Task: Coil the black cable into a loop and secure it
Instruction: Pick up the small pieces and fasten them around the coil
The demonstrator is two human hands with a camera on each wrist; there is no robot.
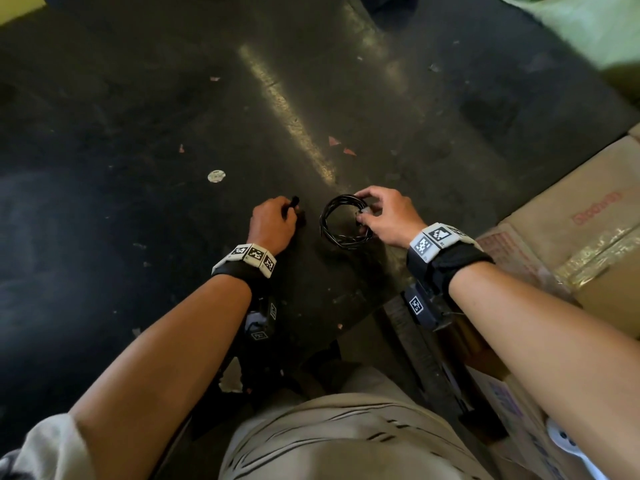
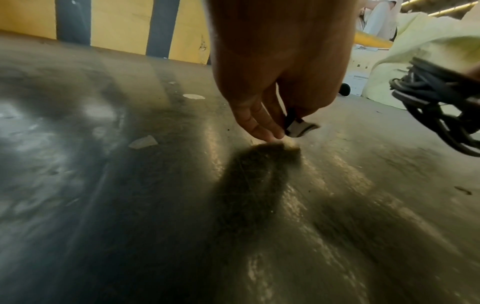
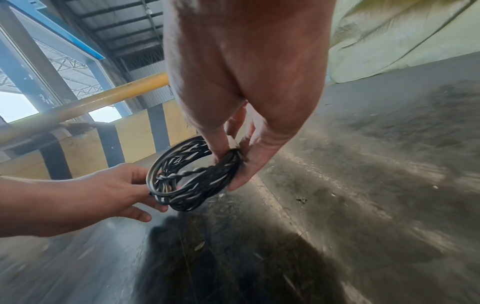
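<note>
The black cable point(image 1: 325, 211) is wound into a small round coil point(image 3: 192, 191), held just above the dark floor. My right hand point(image 1: 363, 211) pinches the coil's right side between thumb and fingers point(image 3: 244, 176); a pale connector shows at the pinch. My left hand point(image 1: 292, 211) hovers a short way left of the coil, apart from it in the head view. Its fingers point(image 2: 259, 123) point down near the floor and pinch a small black-and-white strap piece point(image 2: 298, 127). In the left wrist view the coil point(image 2: 428, 90) hangs at the right edge.
Taped cardboard boxes point(image 1: 588, 216) stand close on the right. A pale green sack point(image 1: 588, 22) lies at the back right. Paper scraps point(image 1: 216, 176) dot the concrete floor. A yellow-and-grey barrier point(image 2: 116, 26) and a yellow rail point(image 3: 103, 96) run behind.
</note>
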